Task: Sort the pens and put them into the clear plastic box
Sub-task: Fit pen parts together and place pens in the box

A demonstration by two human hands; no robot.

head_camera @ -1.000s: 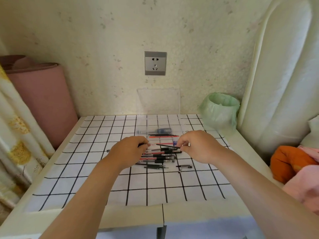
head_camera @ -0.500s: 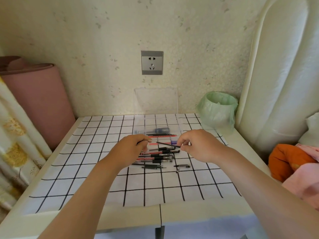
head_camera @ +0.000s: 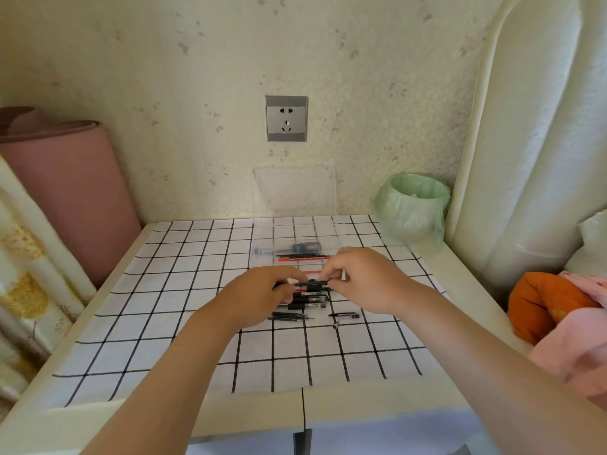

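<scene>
I see both hands meeting over the pile of pens (head_camera: 305, 305) on the checked cloth (head_camera: 197, 290). The left hand (head_camera: 259, 297) curls its fingers round one end of a black pen (head_camera: 310, 284), and the right hand (head_camera: 364, 280) pinches the other end between thumb and forefinger. The clear plastic box (head_camera: 262, 224) lies open just behind them, its near edge hidden by the hands, with a blue-and-clear pen (head_camera: 305, 247) and thin refills (head_camera: 302, 257) inside. A loose clip (head_camera: 343, 315) lies beside the pile. A green-bagged bin (head_camera: 410, 208) stands at the far right corner.
</scene>
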